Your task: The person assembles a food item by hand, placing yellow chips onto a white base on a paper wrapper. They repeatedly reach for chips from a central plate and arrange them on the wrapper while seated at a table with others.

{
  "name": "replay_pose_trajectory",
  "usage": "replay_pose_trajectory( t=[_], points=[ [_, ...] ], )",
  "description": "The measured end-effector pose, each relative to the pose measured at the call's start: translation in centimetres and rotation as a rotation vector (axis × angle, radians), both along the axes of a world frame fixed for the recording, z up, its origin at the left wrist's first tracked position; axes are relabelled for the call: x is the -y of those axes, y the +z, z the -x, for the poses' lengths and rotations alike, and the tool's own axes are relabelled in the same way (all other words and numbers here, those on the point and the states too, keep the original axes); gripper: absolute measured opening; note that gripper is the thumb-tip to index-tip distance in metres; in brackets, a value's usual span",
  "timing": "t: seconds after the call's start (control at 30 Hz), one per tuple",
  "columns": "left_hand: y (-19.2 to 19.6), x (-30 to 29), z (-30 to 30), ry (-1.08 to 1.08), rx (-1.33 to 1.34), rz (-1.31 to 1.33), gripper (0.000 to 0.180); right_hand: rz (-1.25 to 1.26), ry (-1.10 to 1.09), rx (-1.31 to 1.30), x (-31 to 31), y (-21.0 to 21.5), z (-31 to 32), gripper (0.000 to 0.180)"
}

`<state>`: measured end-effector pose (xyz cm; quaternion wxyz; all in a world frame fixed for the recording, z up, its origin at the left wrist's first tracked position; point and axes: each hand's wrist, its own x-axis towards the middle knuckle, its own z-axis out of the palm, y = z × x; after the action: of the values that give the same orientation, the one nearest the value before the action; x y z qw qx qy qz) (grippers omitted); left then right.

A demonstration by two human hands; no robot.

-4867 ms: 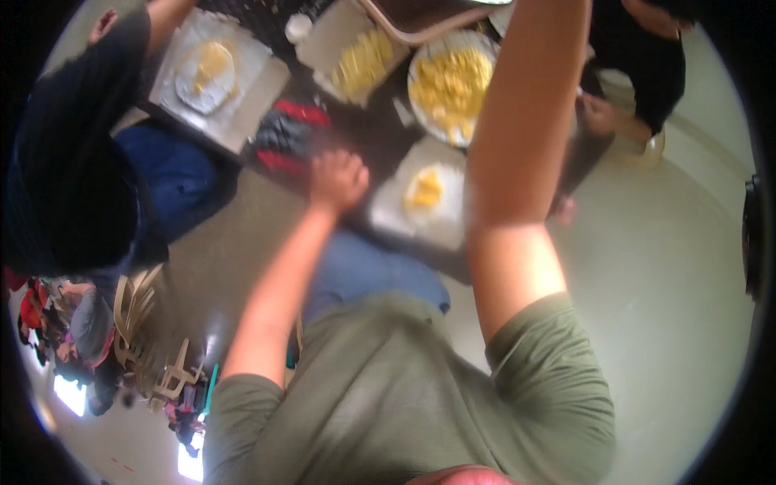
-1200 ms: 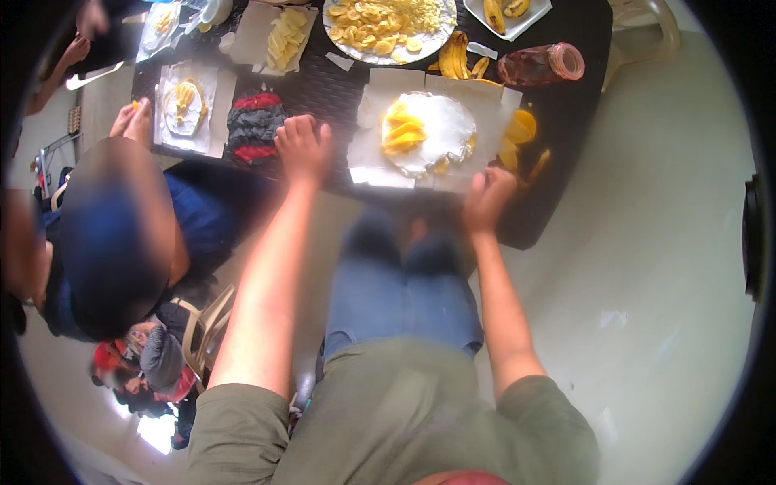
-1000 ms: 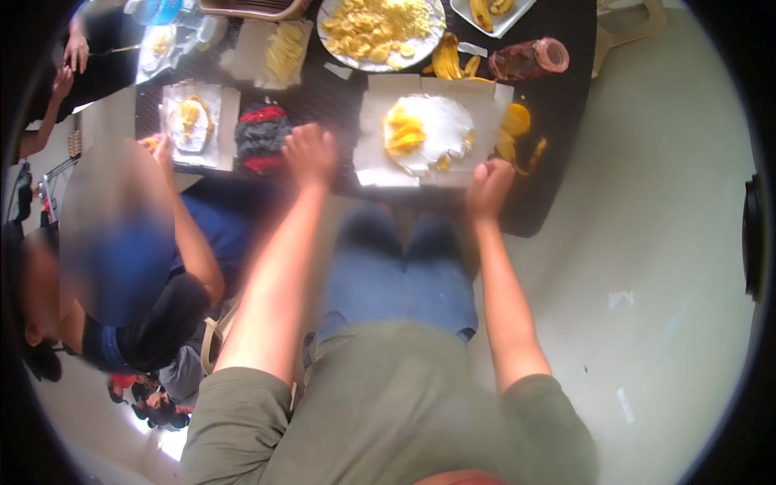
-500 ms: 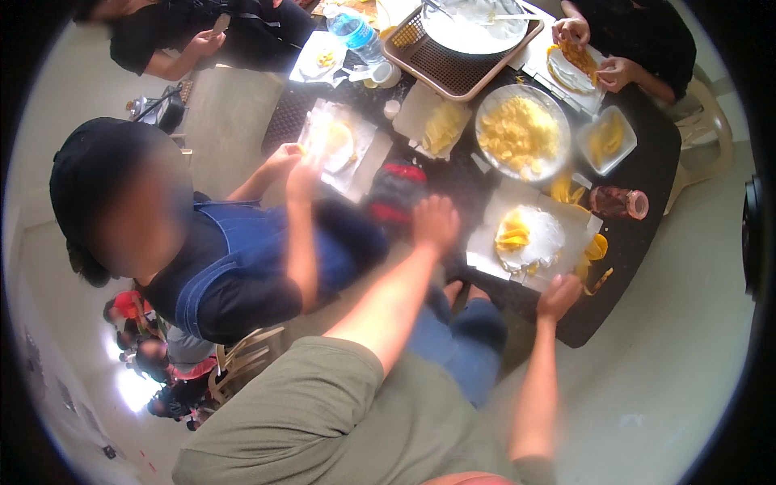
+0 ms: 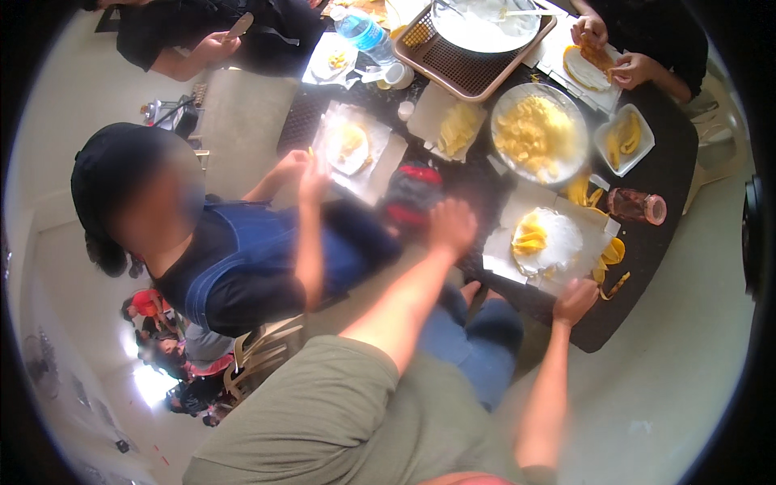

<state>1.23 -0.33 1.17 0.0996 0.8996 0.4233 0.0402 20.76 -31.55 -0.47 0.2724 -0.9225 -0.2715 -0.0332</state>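
My left hand [image 5: 453, 227] is at the near table edge, beside a blurry red and black item [image 5: 414, 194]. Its fingers are smeared, so I cannot make out their pose. At the table's right corner, my right hand [image 5: 576, 302] is by the near edge of a white paper-like sheet [image 5: 503, 257]. Haze and the hand's angle obscure those fingers. On the sheet lies a round piece covered in white cream [image 5: 565, 242], with yellow fruit slices [image 5: 529, 235] fanned at its left. Yellow peels [image 5: 612, 252] lie along the sheet's right side.
Beyond the sheet are a bowl of yellow chunks [image 5: 540, 133], a white tub [image 5: 624, 139] and a jar on its side [image 5: 637, 206]. A brown basket [image 5: 477, 74] stands farther back. A person in blue overalls [image 5: 242, 242] works close on my left; others are across the table.
The view has shifted, so everything appears slightly farther right. Both my hands keep nearly the same places relative to the table and the sheet.
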Motion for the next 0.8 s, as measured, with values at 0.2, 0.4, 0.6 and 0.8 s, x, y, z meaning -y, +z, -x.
replay_pose_trajectory(
  t=[0.2, 0.4, 0.6, 0.8],
  points=[
    [0.7, -0.2, -0.4, -0.010, -0.060, 0.021, 0.023, 0.024, 0.007, 0.015, -0.1, -0.2, -0.2, 0.037],
    [1.2, 0.2, -0.3, -0.020, 0.041, -0.024, 0.021, 0.040, 0.004, -0.038, 0.3, 0.1, 0.0, 0.037],
    [1.2, 0.1, -0.3, -0.002, 0.041, -0.009, 0.021, 0.039, 0.023, -0.022, 0.0, 0.1, -0.2, 0.035],
    [1.4, 0.1, -0.2, -0.008, 0.024, 0.078, 0.024, 0.057, 0.019, -0.019, 0.9, -0.7, 0.4, 0.034]
  ],
)
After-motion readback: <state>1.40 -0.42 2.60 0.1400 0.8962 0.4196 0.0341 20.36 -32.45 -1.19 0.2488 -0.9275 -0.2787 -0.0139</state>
